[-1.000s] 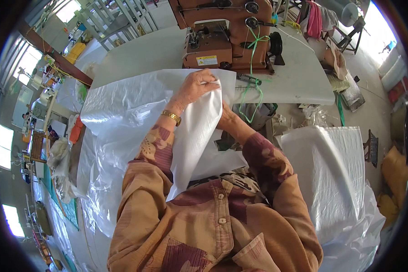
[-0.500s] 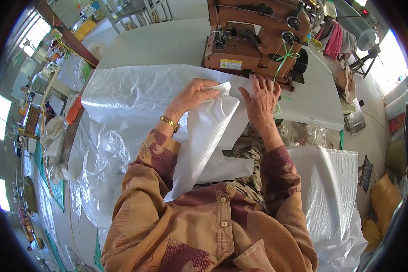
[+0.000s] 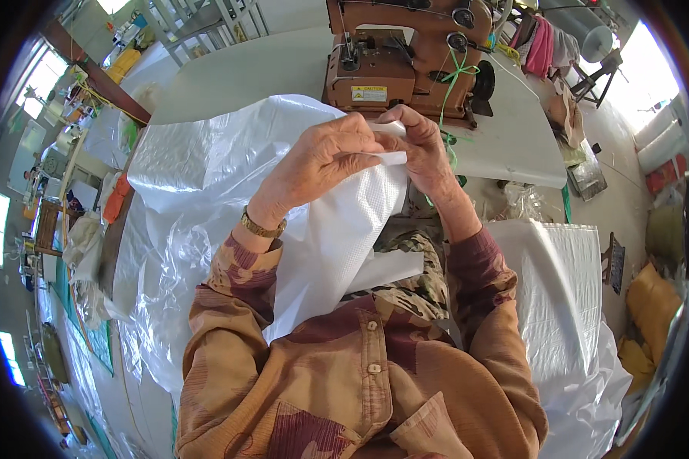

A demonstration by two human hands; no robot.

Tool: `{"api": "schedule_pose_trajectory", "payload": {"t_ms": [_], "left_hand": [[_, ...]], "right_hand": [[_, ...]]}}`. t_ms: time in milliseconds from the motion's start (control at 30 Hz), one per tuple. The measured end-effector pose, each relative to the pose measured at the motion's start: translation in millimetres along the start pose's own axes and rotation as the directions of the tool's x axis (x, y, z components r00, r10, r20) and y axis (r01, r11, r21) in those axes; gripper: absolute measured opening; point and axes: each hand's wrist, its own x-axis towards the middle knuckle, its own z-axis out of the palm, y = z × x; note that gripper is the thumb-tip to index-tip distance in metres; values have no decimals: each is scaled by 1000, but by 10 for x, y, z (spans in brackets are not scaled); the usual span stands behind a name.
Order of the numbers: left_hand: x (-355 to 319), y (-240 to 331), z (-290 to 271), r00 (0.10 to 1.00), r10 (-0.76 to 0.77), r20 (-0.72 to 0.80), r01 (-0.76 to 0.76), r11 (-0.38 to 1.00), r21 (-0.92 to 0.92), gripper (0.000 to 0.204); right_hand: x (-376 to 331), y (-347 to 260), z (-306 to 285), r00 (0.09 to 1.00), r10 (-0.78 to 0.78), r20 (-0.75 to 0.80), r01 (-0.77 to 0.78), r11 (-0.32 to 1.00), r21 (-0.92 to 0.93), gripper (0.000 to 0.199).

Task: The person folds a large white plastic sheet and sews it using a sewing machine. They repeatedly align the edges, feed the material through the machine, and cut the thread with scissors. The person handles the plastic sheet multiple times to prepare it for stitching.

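A large white woven plastic sheet (image 3: pixel 337 226) hangs from my hands over my lap, its shinier part spread across the left of the table. My left hand (image 3: pixel 321 157), with a gold watch (image 3: pixel 264 223) at the wrist, pinches a folded edge of the sheet between thumb and fingers. Right beside it, my right hand (image 3: pixel 421 153) grips the same edge, thumb and index finger bent round it. Both hands are raised in front of the brown sewing machine (image 3: pixel 406 76), which stands at the back of the table. Part of the fold is hidden behind my fingers.
Green string (image 3: pixel 457 73) is tied to the machine and dangles on its right. The pale tabletop (image 3: pixel 513 145) ends in a rounded right edge. A stack of white sheets (image 3: pixel 555 291) lies to my right. Grey metal bars (image 3: pixel 207 27) stand beyond the table.
My right hand has left the tabletop by the machine and closed on the sheet's edge beside my left hand. The sheet's far edge has lifted, and the view has shifted slightly.
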Motion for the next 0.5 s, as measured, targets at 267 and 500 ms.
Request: {"api": "schedule_pose_trajectory", "payload": {"t_ms": [267, 500], "left_hand": [[-86, 261, -49, 987, -144, -69, 154, 973, 171, 16], [-114, 268, -6, 983, -153, -103, 174, 954, 245, 16]], "right_hand": [[-230, -227, 155, 997, -83, 5, 83, 979, -184, 18], [-382, -379, 180, 999, 35, -38, -45, 959, -280, 27]]}}
